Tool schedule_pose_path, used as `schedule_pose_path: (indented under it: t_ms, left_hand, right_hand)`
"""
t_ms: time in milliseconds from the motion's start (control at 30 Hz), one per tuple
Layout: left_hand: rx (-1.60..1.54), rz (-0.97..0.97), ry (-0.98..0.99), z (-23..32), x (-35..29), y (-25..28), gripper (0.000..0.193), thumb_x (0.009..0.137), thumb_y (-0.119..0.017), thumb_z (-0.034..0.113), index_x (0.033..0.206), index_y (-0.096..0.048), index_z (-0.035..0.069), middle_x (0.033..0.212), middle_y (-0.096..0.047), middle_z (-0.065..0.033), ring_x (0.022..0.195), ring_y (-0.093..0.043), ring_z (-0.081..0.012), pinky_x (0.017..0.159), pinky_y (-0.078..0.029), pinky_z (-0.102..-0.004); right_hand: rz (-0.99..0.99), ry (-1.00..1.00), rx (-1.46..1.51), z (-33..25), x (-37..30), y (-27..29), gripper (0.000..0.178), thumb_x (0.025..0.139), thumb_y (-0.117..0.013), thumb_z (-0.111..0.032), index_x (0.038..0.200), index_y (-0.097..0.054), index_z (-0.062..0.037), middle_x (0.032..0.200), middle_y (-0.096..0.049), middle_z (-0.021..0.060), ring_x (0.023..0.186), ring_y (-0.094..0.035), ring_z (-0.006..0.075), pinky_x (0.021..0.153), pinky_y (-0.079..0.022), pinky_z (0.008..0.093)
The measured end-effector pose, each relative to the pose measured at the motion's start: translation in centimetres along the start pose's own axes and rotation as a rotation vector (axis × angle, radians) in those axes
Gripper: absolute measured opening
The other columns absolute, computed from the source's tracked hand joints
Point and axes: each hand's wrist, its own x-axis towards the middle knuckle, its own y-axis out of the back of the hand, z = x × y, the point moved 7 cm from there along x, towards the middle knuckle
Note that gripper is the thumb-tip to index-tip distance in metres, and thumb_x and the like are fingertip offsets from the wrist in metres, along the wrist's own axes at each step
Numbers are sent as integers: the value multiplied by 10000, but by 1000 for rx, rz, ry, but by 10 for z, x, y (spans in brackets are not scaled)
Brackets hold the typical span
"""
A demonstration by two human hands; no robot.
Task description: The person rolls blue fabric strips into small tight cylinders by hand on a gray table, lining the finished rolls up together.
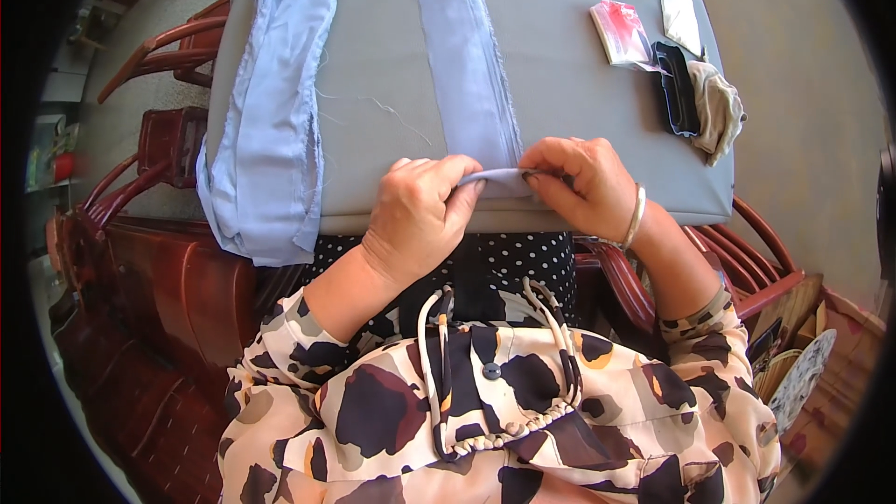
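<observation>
Two bare hands meet at the near edge of a grey padded table (579, 84). The left hand (420, 210) is curled, its fingertips and thumb pinching the near end of a long strip of pale blue fabric (467, 65). The right hand (579, 182), wearing a gold bangle (636, 217) at the wrist, pinches the same end just beside the left, fingers bent down onto the cloth. The strip's end is folded over between the two hands, right at the table edge, and the rest runs straight away across the table's middle.

To the left, a larger piece of the same blue fabric (271, 131) lies along the table's left side and hangs over its edge. At the far right of the table sit a black case (677, 89), a beige cloth (719, 107) and a small red and white packet (621, 33). Red wooden chairs (168, 47) stand to the left of the table.
</observation>
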Motion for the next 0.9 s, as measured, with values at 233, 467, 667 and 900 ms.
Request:
schedule_pose_path:
  t_ms: [233, 467, 667, 900]
  left_hand:
    - [60, 63, 41, -4, 5, 1, 54, 835, -683, 63, 850, -651, 22, 700, -647, -165, 619, -639, -343, 582, -490, -402]
    - [88, 57, 56, -7, 6, -2, 48, 843, -665, 60, 871, -657, 22, 677, -634, -182, 610, -641, -351, 567, -488, -401]
    - [-94, -5, 348, -22, 10, 6, 127, 834, -656, 21, 959, -681, 19, 714, -654, -132, 620, -638, -281, 606, -505, -352]
    - [144, 165, -219, 23, 4, 23, 298, 693, -730, -5, 980, -671, 50, 957, -661, -110, 965, -613, -299, 889, -472, -404]
  right_hand:
    - [209, 53, -197, -3, 0, 0, 152, 827, -673, -86, 961, -641, -22, 779, -658, 152, 679, -653, 334, 620, -521, 389]
    - [112, 367, -378, -18, -3, 3, 308, 716, -700, -98, 1018, -658, -60, 959, -601, 88, 870, -594, 273, 759, -478, 384]
    - [102, 437, -514, -12, -1, -18, 369, 653, -682, -18, 1018, -696, -66, 1007, -589, 70, 916, -562, 272, 813, -441, 393]
    - [112, 337, -358, -8, 5, -11, 201, 732, -669, -65, 931, -676, -82, 989, -617, 50, 930, -557, 257, 847, -427, 389]
